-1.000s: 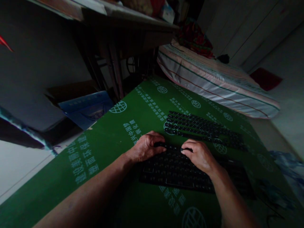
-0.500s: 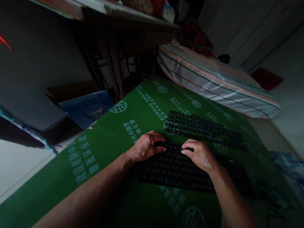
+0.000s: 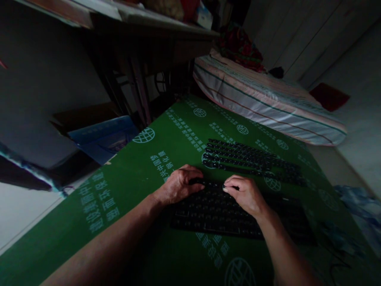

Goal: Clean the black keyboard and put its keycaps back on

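A black keyboard (image 3: 212,212) lies on the green printed board. My left hand (image 3: 181,184) is closed round its far left corner, thumb on top and fingers over the far edge. At the keyboard's far row, my right hand (image 3: 245,194) pinches a small dark keycap between thumb and fingertips; most of the key is hidden. Several rows of loose black keycaps (image 3: 238,154) are laid out on the board just beyond the keyboard.
The green board (image 3: 131,174) carries white lettering and globe marks. Beyond it stand a mattress (image 3: 268,103) and a dark wooden table (image 3: 190,47). A blue box (image 3: 102,137) sits at the left. A cable (image 3: 336,264) and crumpled plastic (image 3: 357,206) lie at the right.
The whole view has shifted slightly to the left. Both hands keep nearly the same places on the keyboard, the right one still pinching at the far row.
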A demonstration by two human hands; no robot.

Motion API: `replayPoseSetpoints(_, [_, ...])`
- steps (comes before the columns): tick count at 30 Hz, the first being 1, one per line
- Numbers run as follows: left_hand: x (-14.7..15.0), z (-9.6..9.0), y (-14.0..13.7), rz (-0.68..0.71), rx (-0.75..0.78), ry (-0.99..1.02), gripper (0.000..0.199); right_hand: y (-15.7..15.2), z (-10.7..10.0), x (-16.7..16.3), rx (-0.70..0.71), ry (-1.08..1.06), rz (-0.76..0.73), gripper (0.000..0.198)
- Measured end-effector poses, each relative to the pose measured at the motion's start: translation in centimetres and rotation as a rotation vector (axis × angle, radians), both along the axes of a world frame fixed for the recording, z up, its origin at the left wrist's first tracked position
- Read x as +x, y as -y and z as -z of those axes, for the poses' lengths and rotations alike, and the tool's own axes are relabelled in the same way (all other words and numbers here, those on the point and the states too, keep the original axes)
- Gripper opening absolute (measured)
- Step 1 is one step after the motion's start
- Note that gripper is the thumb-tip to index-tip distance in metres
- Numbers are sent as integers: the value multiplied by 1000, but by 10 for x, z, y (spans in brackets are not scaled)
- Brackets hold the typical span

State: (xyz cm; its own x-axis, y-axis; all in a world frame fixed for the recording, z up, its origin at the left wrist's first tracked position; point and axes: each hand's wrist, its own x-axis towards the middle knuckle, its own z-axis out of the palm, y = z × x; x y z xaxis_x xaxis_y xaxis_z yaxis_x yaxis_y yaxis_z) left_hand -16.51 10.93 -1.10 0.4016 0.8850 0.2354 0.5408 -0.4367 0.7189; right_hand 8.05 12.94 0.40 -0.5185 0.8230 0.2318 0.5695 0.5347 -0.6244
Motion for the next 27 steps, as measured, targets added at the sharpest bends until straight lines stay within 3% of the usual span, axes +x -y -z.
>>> replayPoseSetpoints(9, [1,0,0,-5,12,5,28,25,22,0,429,86,64,22])
replayPoseSetpoints(27, [1,2,-1,-6,35,-8,28,32,31,1,652,239,28,22])
